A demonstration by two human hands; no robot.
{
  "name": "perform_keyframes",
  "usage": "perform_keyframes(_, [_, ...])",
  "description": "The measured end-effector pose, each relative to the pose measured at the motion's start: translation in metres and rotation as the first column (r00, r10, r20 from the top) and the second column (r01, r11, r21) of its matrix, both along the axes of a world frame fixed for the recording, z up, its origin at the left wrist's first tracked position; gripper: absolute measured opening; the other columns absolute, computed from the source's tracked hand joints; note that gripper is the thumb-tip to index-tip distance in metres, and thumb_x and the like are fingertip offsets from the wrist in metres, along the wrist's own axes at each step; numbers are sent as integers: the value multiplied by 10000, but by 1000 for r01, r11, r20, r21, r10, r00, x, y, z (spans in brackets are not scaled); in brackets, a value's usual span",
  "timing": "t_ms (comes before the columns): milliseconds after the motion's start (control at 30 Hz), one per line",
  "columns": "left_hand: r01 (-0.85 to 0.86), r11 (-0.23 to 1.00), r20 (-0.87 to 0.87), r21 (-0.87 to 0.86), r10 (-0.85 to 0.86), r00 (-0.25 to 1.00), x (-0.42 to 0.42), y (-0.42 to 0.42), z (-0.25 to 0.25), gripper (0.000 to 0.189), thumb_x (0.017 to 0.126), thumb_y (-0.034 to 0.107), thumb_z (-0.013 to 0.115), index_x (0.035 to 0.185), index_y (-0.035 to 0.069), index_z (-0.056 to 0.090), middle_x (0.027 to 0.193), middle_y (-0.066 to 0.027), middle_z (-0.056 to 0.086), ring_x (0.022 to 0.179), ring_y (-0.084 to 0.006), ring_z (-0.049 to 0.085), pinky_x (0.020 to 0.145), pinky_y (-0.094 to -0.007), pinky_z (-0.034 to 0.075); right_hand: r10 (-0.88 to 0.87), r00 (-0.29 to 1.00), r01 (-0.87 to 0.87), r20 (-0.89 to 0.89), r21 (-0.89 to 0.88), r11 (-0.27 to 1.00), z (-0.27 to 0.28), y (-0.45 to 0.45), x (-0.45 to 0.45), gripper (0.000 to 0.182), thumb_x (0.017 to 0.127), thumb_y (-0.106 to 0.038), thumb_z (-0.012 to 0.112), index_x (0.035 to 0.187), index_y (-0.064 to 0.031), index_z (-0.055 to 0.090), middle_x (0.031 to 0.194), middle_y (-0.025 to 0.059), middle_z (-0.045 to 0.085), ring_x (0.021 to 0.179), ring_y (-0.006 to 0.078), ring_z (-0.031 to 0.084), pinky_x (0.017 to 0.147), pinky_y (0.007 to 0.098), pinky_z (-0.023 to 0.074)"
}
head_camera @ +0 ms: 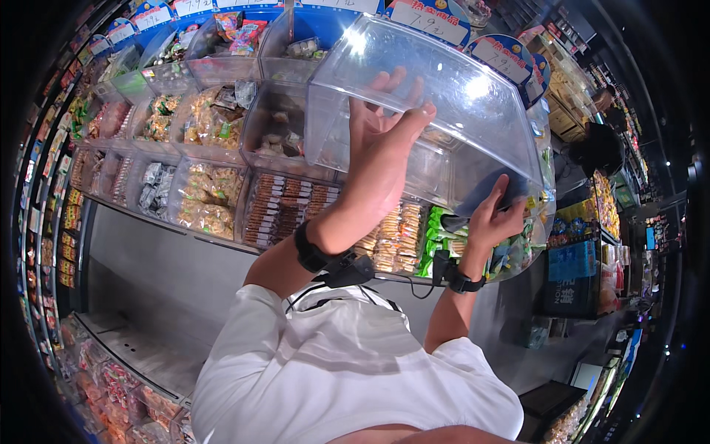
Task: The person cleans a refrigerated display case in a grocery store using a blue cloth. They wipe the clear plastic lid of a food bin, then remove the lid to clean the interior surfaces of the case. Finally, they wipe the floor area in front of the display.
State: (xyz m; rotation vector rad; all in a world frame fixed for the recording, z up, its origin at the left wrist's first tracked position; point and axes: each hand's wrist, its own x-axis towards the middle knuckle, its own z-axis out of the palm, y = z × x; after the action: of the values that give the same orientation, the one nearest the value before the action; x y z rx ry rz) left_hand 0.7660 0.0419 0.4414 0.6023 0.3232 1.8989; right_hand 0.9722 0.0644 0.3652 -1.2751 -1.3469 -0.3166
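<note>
A clear plastic bin (421,72) is tilted above the snack display in front of me. My left hand (385,133) grips the bin's near wall, its thumb outside and its fingers seen through the plastic. At the bin's right end, my right hand (496,216) has its thumb and fingers spread around a dark blue, blurred thing (488,191), perhaps a cloth. Whether this hand also touches the bin cannot be told. Below the bin lie rows of packed biscuits (388,238) and green packets (435,241). Each wrist wears a black band, with a cable near them.
Clear compartments of wrapped snacks (208,194) fill the display to the left, beside a compartment of stick-shaped snacks (283,205). Price signs (427,19) stand along the back. A dark-haired person (596,150) is at the right, beyond the display. More snack bins (119,383) are at lower left.
</note>
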Motion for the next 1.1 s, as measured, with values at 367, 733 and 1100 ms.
perform_keyframes(367, [-424, 896, -699, 132, 388, 601, -71, -58, -75, 277, 914, 122, 597, 1129, 31, 449, 1011, -107, 541, 992, -177, 571, 829, -317, 482, 31, 974, -80, 224, 215, 973, 53, 56, 43, 175, 853, -109, 769, 889, 30, 670, 723, 191, 675, 612, 356, 670, 543, 357, 478])
perform_keyframes(733, [-694, 649, -763, 313, 607, 223, -14, 74, -156, 482, 1013, 92, 518, 1435, -107, 396, 1201, -259, 652, 998, -254, 659, 878, -315, 497, 191, 980, -185, -53, 98, 978, 47, 119, 43, 203, 874, -121, 743, 989, 39, 698, 818, 145, 729, 709, 145, 694, 650, 296, 531])
perform_keyframes(1100, [-683, 553, -760, 476, 650, -4, -53, 179, -91, 416, 995, 81, 565, 1409, 58, 541, 755, -141, 586, 553, -94, 326, 478, -269, 352, 116, 985, -120, -129, -24, 992, 37, 243, 42, 345, 811, -303, 745, 908, 25, 702, 791, 192, 717, 752, 351, 708, 716, 402, 524])
